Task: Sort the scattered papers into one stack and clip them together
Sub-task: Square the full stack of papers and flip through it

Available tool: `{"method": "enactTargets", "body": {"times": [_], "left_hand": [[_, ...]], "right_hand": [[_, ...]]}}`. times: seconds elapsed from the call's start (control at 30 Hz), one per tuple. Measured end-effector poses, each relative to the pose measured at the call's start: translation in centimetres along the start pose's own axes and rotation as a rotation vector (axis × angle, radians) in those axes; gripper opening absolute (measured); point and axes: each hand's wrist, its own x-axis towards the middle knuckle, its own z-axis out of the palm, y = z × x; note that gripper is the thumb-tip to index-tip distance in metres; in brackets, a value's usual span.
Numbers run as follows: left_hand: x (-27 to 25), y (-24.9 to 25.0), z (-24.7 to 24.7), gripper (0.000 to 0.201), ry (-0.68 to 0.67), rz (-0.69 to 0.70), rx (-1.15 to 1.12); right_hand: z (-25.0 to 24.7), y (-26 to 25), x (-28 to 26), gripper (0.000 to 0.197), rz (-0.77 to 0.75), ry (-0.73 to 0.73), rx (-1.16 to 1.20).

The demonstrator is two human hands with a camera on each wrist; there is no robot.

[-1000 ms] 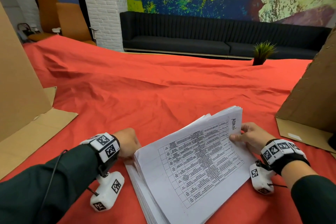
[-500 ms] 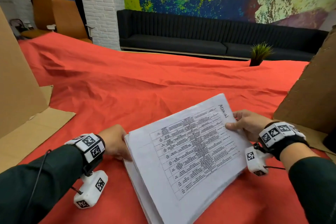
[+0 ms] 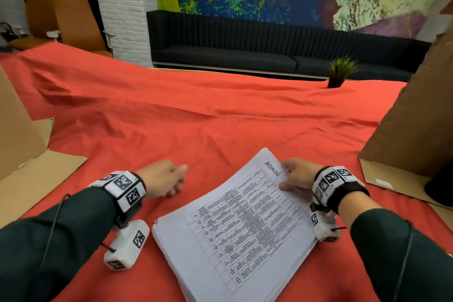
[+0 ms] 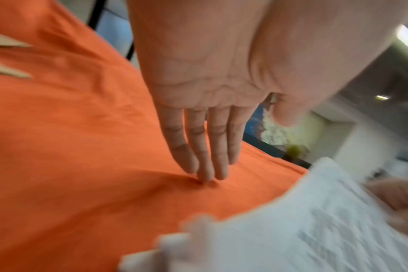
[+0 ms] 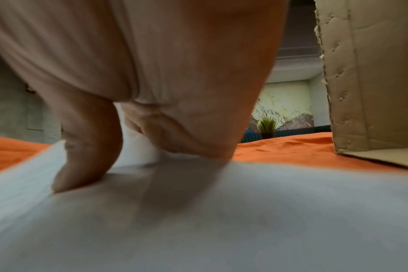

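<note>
Stack: we are seeing one thick paper stack [image 3: 235, 230], printed table on top, lying askew on the red tabletop [image 3: 196, 117].
Right hand [image 3: 297, 174]: we are pinching the stack's far corner.
Left hand [image 3: 163, 178]: we are resting straight fingertips [image 4: 205, 176] on the cloth, beside the stack, holding nothing.

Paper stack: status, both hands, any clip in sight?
Left hand open, fingertips on red cloth. Right hand grips paper stack at far corner. No clip visible.

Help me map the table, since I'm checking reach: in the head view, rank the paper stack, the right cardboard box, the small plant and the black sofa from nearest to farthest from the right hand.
From the right hand:
1. Paper stack, under its fingers.
2. Cardboard box, right.
3. Small plant, table's far edge.
4. Black sofa, beyond the table.
</note>
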Motion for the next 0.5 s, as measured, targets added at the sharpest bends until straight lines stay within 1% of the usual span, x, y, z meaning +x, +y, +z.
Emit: {"method": "enactTargets", "body": {"times": [0.03,0.07,0.1,0.13,0.17,0.23,0.27,0.33,0.37,0.43,0.5], "left_hand": [[0.3,1.2,0.4,0.06,-0.026,0.011,0.086],[0.3,2.4,0.9,0.068,-0.09,0.014,0.21],[0.1,3.5,1.6,0.072,-0.153,0.028,0.34],[-0.1,4.4,2.3,0.071,-0.208,0.019,0.434],[-0.2,5.0,3.0,0.066,-0.228,0.002,0.5],[-0.2,6.1,3.9,0.055,-0.214,0.006,0.601],[-0.1,6.4,4.1,0.052,-0.203,0.01,0.613],[0.3,6.7,4.3,0.054,-0.203,-0.002,0.616],[0.4,6.8,4.3,0.058,-0.203,-0.008,0.62],[0.4,7.1,4.4,0.064,-0.2,-0.028,0.64],[0.1,7.1,4.6,0.066,-0.196,-0.048,0.64]], "right_hand": [[-0.1,0.0,0.0,0.015,0.004,-0.01,0.018],[-0.1,0.0,0.1,0.017,0.009,-0.015,0.032],[-0.2,-0.1,0.2,0.021,0.012,-0.007,0.033],[-0.1,-0.1,0.2,0.029,0.017,0.023,0.024],[-0.2,0.0,0.3,0.04,0.029,0.071,0.002],[-0.2,0.8,-0.4,0.058,0.099,0.15,-0.097],[-0.2,1.5,-0.7,0.064,0.163,0.133,-0.168],[0.2,3.0,-1.3,0.066,0.273,0.028,-0.231],[0.5,3.5,-1.5,0.066,0.28,0.005,-0.207],[0.8,3.7,-1.5,0.063,0.261,0.004,-0.136],[1.0,3.1,-1.7,0.054,0.259,0.017,-0.081]]}}
